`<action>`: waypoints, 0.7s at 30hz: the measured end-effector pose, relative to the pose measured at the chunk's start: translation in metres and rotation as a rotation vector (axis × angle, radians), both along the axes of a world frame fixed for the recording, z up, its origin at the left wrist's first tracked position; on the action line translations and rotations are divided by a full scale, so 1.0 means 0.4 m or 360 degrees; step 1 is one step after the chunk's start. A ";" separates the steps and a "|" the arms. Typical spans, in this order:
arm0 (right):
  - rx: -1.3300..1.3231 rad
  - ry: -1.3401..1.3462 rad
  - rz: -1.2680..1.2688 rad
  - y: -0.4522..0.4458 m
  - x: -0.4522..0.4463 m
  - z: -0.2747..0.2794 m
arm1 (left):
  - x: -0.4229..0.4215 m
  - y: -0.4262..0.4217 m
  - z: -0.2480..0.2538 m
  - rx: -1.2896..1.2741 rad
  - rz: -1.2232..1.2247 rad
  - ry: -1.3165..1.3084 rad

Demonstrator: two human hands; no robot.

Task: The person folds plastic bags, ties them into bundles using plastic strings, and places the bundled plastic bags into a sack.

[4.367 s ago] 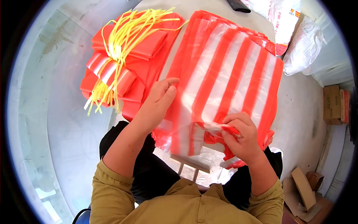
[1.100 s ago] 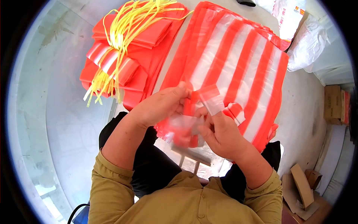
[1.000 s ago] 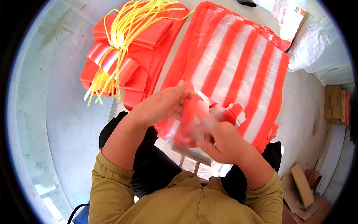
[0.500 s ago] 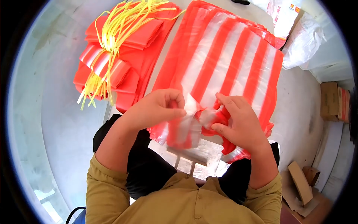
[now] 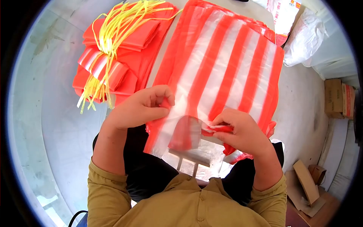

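A stack of red and white striped plastic bags lies in front of me, its near edge hanging over the table's edge. My left hand pinches the top bag near its lower left side, fingers curled. My right hand is closed on a gathered red and white part of the bag at the near edge. Between my hands the thin plastic hangs loose, partly see-through. Left of the stack lies a pile of folded red bags, with a bunch of yellow strips on top.
White sacks stand beyond the table at the upper right. A cardboard box is at the far right, with opened cardboard lower down. Below the stack, a wooden stool or frame shows between my knees.
My left hand has moved left and the plastic between my hands is spread flatter. My right hand has shifted slightly down with the gathered part. The view has shifted slightly.
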State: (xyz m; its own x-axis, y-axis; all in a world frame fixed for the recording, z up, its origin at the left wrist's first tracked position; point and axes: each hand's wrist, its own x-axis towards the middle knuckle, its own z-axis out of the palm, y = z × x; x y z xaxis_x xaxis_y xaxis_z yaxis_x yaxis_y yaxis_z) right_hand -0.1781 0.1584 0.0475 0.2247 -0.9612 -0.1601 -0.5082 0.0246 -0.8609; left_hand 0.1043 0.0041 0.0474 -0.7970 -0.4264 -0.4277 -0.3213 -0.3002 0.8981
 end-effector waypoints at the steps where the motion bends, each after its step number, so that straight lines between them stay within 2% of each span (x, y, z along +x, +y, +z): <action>1: -0.0014 0.0042 0.0028 0.001 0.007 -0.003 | 0.009 -0.006 -0.004 0.0006 -0.0024 0.0005; 9: -0.0109 0.0093 0.0078 0.010 0.021 -0.024 | 0.013 -0.006 -0.042 -0.0050 -0.0151 -0.0039; 12: 0.0060 -0.0098 -0.0153 0.008 -0.013 -0.016 | -0.004 0.010 -0.052 -0.0123 -0.0095 0.0071; 15: 0.0280 -0.0432 -0.0556 0.005 -0.023 -0.006 | -0.019 0.022 -0.056 0.0011 0.0079 0.0060; 19: -0.0076 -0.0392 -0.0561 -0.004 -0.030 -0.031 | -0.039 0.033 -0.031 0.0152 0.0208 0.0113; 21: -0.0081 -0.0484 -0.0537 0.002 -0.026 -0.044 | -0.033 0.028 -0.022 0.0182 0.0080 0.0039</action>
